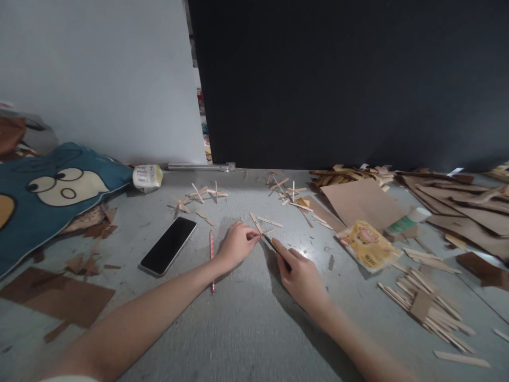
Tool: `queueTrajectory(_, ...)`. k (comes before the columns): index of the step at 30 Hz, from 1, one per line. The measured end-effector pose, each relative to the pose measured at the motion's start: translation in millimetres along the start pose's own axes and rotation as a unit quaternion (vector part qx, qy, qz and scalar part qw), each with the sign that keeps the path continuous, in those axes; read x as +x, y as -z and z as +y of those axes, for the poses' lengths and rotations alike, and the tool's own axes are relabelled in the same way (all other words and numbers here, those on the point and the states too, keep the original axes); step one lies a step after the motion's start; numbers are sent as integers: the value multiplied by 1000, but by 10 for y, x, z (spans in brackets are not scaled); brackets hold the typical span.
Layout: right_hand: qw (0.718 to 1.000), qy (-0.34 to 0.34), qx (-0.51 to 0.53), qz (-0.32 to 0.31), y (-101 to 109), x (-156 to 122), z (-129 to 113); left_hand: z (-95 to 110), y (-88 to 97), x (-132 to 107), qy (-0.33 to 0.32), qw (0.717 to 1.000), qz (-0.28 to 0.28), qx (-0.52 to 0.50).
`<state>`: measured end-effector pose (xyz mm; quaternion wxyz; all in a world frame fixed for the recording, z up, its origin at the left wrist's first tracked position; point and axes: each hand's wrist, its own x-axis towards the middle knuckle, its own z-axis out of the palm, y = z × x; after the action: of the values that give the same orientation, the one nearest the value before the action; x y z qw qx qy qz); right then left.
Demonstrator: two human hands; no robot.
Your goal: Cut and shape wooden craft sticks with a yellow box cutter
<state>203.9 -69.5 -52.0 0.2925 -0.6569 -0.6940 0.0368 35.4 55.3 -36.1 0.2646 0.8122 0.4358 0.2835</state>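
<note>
At the middle of the table my right hand point(300, 273) is closed around a dark-handled craft knife point(278, 252), its tip slanting away to the left. The tip meets the near end of a thin wooden craft stick point(256, 223). My left hand point(238, 243) pinches at that same end, thumb and forefinger together. Another wooden stick point(269, 222) lies just beyond the fingers, and a short sliver of wood rests by the knife tip. A red patterned pencil point(212, 249) lies partly under my left forearm.
Left of my hands lie a black phone point(169, 246) and a blue cartoon cushion point(67, 191). Small stick assemblies point(201, 196) stand farther back. On the right are a yellow packet point(368, 245), a glue stick point(409, 220), a stick pile point(429, 305) and cardboard point(361, 204).
</note>
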Motion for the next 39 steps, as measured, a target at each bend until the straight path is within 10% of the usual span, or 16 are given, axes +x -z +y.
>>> queueTrajectory(26,999,-4,-37,-37,-14,18,-5,45,155,17,-185,962,-129,155)
queueTrajectory(39,998,-33,13,-53,66,28,-101,46,141,-30,-85,958,-158,223)
